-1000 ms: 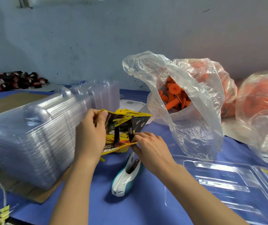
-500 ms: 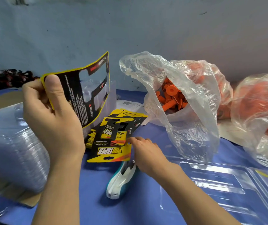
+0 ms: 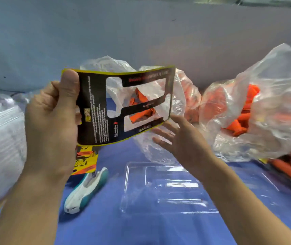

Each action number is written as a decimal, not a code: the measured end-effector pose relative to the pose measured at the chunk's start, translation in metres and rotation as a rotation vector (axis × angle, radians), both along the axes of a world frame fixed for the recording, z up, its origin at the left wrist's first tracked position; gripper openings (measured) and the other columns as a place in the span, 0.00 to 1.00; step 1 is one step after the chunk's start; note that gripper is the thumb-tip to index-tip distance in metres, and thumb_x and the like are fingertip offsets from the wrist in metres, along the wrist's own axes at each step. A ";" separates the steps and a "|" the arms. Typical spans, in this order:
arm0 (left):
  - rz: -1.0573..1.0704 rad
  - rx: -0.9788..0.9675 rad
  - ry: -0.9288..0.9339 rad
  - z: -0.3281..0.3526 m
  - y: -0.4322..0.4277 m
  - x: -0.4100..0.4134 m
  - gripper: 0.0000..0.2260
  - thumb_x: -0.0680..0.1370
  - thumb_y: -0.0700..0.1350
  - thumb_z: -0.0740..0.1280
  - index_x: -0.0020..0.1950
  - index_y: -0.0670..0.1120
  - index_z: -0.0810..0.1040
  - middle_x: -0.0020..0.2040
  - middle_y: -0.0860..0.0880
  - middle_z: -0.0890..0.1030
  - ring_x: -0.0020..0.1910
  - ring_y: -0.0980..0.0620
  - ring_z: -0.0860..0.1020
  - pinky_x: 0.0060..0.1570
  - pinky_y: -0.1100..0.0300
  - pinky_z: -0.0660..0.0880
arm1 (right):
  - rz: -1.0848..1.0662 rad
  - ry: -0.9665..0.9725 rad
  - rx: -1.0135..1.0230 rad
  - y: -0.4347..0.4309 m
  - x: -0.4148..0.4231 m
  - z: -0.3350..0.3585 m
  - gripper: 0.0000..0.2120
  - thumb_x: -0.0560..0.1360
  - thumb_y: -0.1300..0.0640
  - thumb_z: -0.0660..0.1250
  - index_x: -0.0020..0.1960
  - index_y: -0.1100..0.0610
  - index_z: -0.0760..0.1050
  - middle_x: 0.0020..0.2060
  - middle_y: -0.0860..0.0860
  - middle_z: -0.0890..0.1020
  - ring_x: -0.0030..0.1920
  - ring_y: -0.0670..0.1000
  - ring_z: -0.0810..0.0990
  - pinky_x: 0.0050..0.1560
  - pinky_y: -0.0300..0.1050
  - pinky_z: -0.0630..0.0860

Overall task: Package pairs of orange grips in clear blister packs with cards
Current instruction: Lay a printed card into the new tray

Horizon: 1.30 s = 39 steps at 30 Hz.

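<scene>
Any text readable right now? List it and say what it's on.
"PRO" (likely; blurred, rest cut off): card stack.
Card in the left hand: red heading, white small print, yellow logo, all too blurred to read.
Blister tray: no text visible.

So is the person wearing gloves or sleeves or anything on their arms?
No. The left hand and right hand are bare: no gloves, rings or watch showing. The left forearm and right forearm are bare too, no sleeve in view.
</scene>
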<state>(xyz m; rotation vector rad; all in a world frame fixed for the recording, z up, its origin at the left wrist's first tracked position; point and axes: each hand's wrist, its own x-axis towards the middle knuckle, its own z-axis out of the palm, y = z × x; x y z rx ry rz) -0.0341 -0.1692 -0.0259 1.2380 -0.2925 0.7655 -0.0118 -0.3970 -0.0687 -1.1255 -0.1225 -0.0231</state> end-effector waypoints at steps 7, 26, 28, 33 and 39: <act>-0.171 -0.069 0.352 -0.039 -0.041 0.012 0.19 0.79 0.58 0.67 0.54 0.42 0.79 0.55 0.32 0.81 0.55 0.28 0.79 0.53 0.25 0.73 | -0.276 -0.087 -0.237 -0.088 -0.051 -0.028 0.18 0.68 0.42 0.71 0.55 0.48 0.83 0.42 0.52 0.83 0.38 0.50 0.79 0.40 0.41 0.79; -0.220 0.214 0.559 -0.095 -0.087 0.029 0.13 0.82 0.52 0.64 0.44 0.49 0.84 0.45 0.46 0.86 0.44 0.50 0.84 0.48 0.51 0.78 | -0.414 0.096 -0.341 -0.118 -0.059 -0.067 0.06 0.78 0.54 0.68 0.49 0.55 0.82 0.36 0.50 0.82 0.30 0.47 0.77 0.28 0.41 0.77; -0.160 0.276 0.549 -0.102 -0.083 0.029 0.13 0.81 0.51 0.64 0.44 0.45 0.82 0.41 0.48 0.86 0.40 0.50 0.82 0.43 0.56 0.77 | -0.443 0.085 -0.397 -0.119 -0.059 -0.069 0.08 0.78 0.53 0.68 0.46 0.55 0.83 0.34 0.48 0.81 0.29 0.47 0.77 0.28 0.42 0.77; 0.312 0.779 0.365 -0.114 -0.069 0.027 0.15 0.80 0.59 0.63 0.40 0.50 0.75 0.31 0.55 0.78 0.31 0.55 0.75 0.30 0.58 0.67 | -0.418 0.076 -0.543 -0.118 -0.059 -0.073 0.09 0.77 0.52 0.69 0.40 0.52 0.85 0.31 0.44 0.82 0.28 0.43 0.75 0.27 0.39 0.75; 0.328 0.895 0.401 -0.125 -0.064 0.031 0.17 0.80 0.59 0.61 0.39 0.48 0.74 0.34 0.50 0.79 0.37 0.42 0.76 0.36 0.49 0.70 | -0.427 0.096 -0.696 -0.116 -0.055 -0.080 0.14 0.79 0.48 0.66 0.40 0.54 0.83 0.28 0.42 0.79 0.25 0.42 0.70 0.26 0.34 0.68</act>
